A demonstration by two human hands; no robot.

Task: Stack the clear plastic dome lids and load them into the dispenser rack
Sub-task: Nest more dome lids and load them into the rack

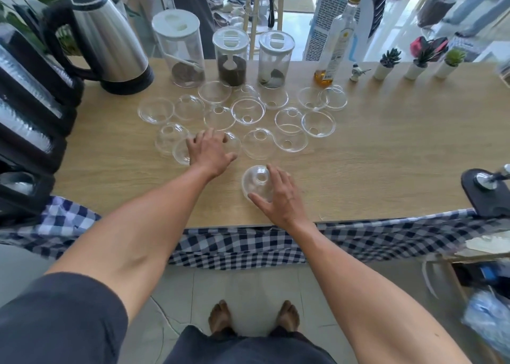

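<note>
dome lids [248,112] spread over the worktop [386,148], one near the front edge.
thin, light, slippery and easily dented: the lid [255,183] is clasped at its rim by the right hand [278,195]; left hand [211,149] fingers, spread, rest on another.

lids [249,112] are clear glossy plastic, surface [386,148] is matt pale woodgrain, kettle [109,36] shiny brushed steel, checked cloth [242,246] underneath.

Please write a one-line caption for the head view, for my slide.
Right hand grips a dome lid while left hand reaches over scattered lids on the wooden table.
</note>
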